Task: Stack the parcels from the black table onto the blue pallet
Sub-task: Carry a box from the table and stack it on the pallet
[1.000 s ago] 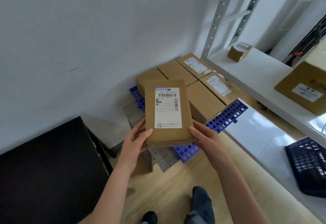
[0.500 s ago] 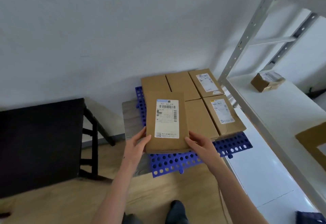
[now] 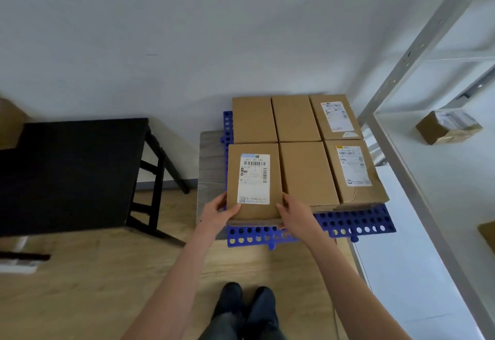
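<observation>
A flat brown parcel [image 3: 254, 179] with a white label lies in the front left slot of the blue pallet [image 3: 348, 226], level with several other brown parcels [image 3: 294, 122] laid in two rows. My left hand [image 3: 218, 212] grips its near left corner, thumb on top. My right hand [image 3: 292, 212] holds its near right corner, fingers curled under the edge. The black table [image 3: 69, 173] stands to the left, its top bare in view.
A grey board [image 3: 210, 163] lies under the pallet's left side. A white metal shelf unit [image 3: 428, 179] runs along the right with a small taped box [image 3: 447, 126] on it. My feet [image 3: 246, 305] stand on the wooden floor.
The labelled parcel has come down from above the pallet into the front left slot beside the others, both hands still on it. The view has turned left and down.
</observation>
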Demonstrator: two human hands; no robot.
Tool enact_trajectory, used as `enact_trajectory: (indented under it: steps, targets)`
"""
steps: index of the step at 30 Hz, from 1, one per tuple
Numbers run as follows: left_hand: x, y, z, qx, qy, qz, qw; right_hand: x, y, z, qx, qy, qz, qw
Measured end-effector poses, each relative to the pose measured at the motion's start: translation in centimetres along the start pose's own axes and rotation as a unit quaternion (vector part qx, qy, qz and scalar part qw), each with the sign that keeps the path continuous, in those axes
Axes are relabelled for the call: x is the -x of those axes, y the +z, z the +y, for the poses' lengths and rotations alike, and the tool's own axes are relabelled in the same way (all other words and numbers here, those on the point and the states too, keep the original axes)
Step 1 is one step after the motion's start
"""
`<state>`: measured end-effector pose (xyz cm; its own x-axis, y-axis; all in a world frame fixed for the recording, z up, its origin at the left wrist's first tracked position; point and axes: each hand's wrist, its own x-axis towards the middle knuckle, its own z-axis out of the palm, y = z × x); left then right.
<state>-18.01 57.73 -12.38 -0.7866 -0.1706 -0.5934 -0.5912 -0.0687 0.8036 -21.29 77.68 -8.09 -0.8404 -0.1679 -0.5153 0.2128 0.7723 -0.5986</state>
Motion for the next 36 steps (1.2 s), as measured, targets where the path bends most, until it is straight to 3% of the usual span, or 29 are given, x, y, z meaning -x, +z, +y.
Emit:
enact_trajectory:
  steps: [13, 24, 27, 30, 36]
  targets:
    - [-2.9, 0.5, -0.8, -0.011, -0.027, 0.003, 1.0, -1.5, 1.5, 1.0, -0.016, 0.04, 0.005, 0.999]
    - [-4.9, 1.5, -0.6, 0.03, -0.026, 0.024, 0.999, -3.0, -2.7, 1.3, -0.12, 0.017, 0.148, 0.982]
    - [-5.2, 1.7, -0.7, 0.026, -0.016, 0.025, 0.999, -3.9, -3.5, 1.9, -0.086, -0.006, 0.196, 0.977]
    - [-5.3, 1.8, -1.0, 0.025, -0.01, 0.026, 0.999, -4.5, -3.4, 2.8, 0.044, -0.04, 0.212, 0.975]
    - [-5.2, 2.1, -0.9, -0.006, -0.004, 0.025, 1.0, -5.7, -2.5, 5.4, 0.226, -0.018, 0.105, 0.968]
